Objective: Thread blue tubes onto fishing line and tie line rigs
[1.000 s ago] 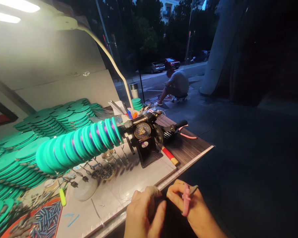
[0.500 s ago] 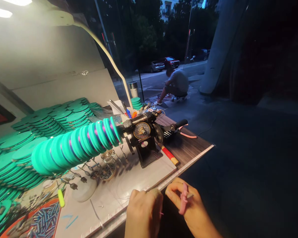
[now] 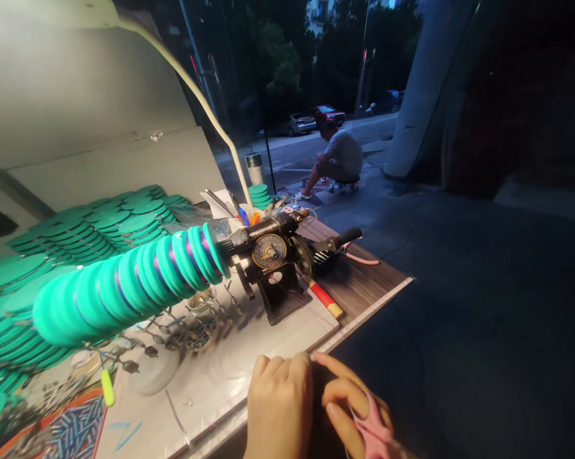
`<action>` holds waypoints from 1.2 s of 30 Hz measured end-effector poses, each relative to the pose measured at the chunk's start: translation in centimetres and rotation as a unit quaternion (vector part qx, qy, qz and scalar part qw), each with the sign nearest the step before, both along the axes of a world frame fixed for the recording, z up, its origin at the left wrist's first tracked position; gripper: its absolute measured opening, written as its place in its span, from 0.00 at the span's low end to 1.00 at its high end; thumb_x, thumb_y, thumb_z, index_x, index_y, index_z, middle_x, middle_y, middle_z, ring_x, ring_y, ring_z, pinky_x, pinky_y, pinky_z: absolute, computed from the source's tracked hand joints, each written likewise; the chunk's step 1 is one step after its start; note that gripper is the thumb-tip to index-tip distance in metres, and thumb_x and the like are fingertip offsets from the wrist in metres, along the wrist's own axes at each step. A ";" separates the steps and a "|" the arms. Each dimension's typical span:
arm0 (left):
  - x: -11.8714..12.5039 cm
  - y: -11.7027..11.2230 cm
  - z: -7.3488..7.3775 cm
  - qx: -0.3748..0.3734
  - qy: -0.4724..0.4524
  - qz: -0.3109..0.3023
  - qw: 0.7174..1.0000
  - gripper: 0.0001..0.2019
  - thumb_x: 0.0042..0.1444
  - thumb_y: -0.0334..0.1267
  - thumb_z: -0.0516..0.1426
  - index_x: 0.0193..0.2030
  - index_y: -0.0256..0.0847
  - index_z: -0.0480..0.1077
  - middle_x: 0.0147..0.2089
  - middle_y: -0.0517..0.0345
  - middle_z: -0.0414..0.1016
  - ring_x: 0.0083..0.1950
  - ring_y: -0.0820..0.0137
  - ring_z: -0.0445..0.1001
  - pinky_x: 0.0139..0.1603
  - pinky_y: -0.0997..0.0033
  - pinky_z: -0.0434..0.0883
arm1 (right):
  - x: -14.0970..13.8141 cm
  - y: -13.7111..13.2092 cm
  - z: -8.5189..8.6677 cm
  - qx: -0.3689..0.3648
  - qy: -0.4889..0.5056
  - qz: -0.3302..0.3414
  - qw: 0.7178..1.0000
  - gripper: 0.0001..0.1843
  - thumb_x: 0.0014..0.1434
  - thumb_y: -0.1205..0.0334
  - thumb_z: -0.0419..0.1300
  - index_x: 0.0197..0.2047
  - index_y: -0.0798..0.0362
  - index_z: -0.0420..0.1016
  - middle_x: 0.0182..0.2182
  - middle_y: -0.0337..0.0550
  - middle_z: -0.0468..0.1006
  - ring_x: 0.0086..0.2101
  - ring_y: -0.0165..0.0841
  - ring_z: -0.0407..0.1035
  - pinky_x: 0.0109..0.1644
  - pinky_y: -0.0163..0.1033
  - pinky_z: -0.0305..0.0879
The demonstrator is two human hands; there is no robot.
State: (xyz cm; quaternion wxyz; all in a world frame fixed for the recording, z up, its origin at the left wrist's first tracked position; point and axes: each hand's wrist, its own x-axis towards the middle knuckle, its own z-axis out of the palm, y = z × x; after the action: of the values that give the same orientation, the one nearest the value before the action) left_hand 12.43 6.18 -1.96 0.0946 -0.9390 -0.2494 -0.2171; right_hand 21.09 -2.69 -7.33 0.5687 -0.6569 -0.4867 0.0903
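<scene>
My left hand (image 3: 278, 405) is closed, knuckles up, at the table's front edge; anything inside its fingers is hidden. Just to its right, my right hand (image 3: 347, 398) holds a pair of pink-handled scissors (image 3: 374, 428) looped over its fingers, with the blades out of sight. Its index finger reaches toward the left hand's knuckles. Beyond both hands stands a black hand-cranked winding machine (image 3: 273, 255) with a round dial. A row of green discs (image 3: 134, 277) with purple thread between some of them sits on its shaft.
Stacks of green discs (image 3: 96, 223) fill the left side. Small weighted springs hang near a bowl of small parts (image 3: 202, 335). A red-handled tool (image 3: 326, 299), pliers (image 3: 359, 256) and an orange tray of metal pins (image 3: 74, 424) lie about. A person (image 3: 342, 156) sits outside.
My right hand has turned, its index finger now stretched toward the left hand, and the pink scissors have swung lower. The left hand stays nearly in place. The view has shifted slightly.
</scene>
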 end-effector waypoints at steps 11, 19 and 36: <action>0.3 0.3 0.3 -0.036 0.027 -0.008 0.999 0.09 0.45 0.24 0.58 0.22 0.39 0.62 0.17 0.63 0.68 0.18 0.69 0.65 0.23 0.68 0.60 | 0.1 0.3 -0.6 -0.043 -0.228 0.011 0.973 0.15 0.50 0.72 0.46 0.29 0.51 0.72 0.49 0.51 0.72 0.24 0.33 0.74 0.31 0.35 0.70; 0.1 0.5 0.2 -0.039 0.026 -0.006 0.999 0.08 0.46 0.24 0.56 0.22 0.40 0.63 0.17 0.63 0.67 0.18 0.68 0.65 0.23 0.68 0.59 | 0.5 0.4 -0.9 -0.043 -0.256 0.002 0.966 0.14 0.48 0.73 0.47 0.29 0.51 0.71 0.48 0.48 0.73 0.23 0.31 0.73 0.32 0.34 0.70; -2.7 0.4 -1.1 -0.092 -0.012 -0.002 0.996 0.11 0.59 0.36 0.47 0.32 0.44 0.69 0.23 0.60 0.71 0.22 0.71 0.67 0.26 0.69 0.63 | 0.4 0.4 0.1 -0.057 -0.330 -0.041 0.942 0.12 0.49 0.71 0.48 0.21 0.50 0.67 0.46 0.44 0.75 0.17 0.28 0.68 0.24 0.34 0.63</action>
State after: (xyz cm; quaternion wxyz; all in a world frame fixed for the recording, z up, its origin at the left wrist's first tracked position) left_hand 9.70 6.57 -3.09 0.0047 -0.9416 -0.2672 -0.2049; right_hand 21.46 -2.30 -7.22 0.3415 -0.7007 -0.6133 -0.1273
